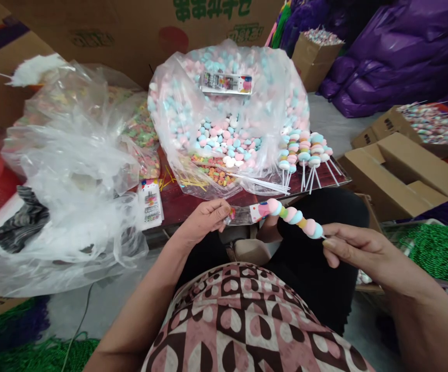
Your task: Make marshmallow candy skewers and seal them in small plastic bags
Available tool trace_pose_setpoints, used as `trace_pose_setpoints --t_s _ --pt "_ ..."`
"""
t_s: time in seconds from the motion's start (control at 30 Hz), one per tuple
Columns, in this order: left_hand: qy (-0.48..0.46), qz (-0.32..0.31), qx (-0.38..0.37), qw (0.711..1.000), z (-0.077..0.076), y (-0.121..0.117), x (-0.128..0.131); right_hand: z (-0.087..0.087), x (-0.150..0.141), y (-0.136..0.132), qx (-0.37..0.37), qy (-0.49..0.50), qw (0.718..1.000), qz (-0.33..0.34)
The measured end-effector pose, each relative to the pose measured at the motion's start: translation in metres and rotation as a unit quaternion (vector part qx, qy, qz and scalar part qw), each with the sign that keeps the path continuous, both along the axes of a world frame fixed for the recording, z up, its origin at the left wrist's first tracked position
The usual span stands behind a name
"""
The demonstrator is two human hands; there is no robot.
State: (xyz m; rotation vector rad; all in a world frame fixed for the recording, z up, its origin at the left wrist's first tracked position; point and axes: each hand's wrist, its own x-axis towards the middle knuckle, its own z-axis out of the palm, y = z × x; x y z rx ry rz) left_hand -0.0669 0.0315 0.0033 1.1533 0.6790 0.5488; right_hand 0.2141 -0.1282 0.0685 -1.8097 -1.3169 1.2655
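A skewer of pink, blue and white marshmallows [294, 216] with gummy pieces between them is held over my lap. My right hand [353, 248] pinches its stick at the right end. Clear plastic packaging with a printed end [243, 214] meets the skewer's left tip, and my left hand [210, 218] is closed on its far end. I cannot tell how far the tip sits inside. Just beyond, on the dark red table [181, 211], stands a large clear bag of marshmallows [227, 124], with gummy rings [218, 171] at its opening. White sticks [262, 183] lie there.
Finished skewers [311, 150] lie at the table's right. Printed packets [150, 204] sit at the left beside crumpled plastic bags [80, 155]. Another packet stack [226, 83] rests on the marshmallow bag. An open cardboard box [405, 170] and purple sacks [405, 51] are at the right.
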Motion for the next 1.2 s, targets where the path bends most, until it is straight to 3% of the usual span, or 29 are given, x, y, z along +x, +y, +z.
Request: trace_pose_setpoints --t_s 0.23,0.53,0.7,0.9,1.2 --pt "-0.022 0.062 0.012 0.998 0.0 0.002 0.001 -0.01 0.002 0.0 0.031 -0.017 0.999 -0.016" --pt "0.005 0.038 0.016 0.999 0.001 0.0 0.0 -0.007 -0.001 -0.004 0.079 -0.046 0.993 -0.074" --pt "-0.001 0.052 0.023 0.998 -0.001 0.001 -0.001 -0.004 -0.003 -0.001 0.084 -0.055 0.994 -0.048" --pt "0.031 0.02 0.043 0.998 0.0 0.001 -0.002 -0.002 0.001 0.002 0.109 -0.101 0.987 -0.055" --pt "0.049 0.018 0.056 0.997 -0.005 0.001 -0.003 -0.009 0.0 0.002 0.134 -0.111 0.984 -0.026"
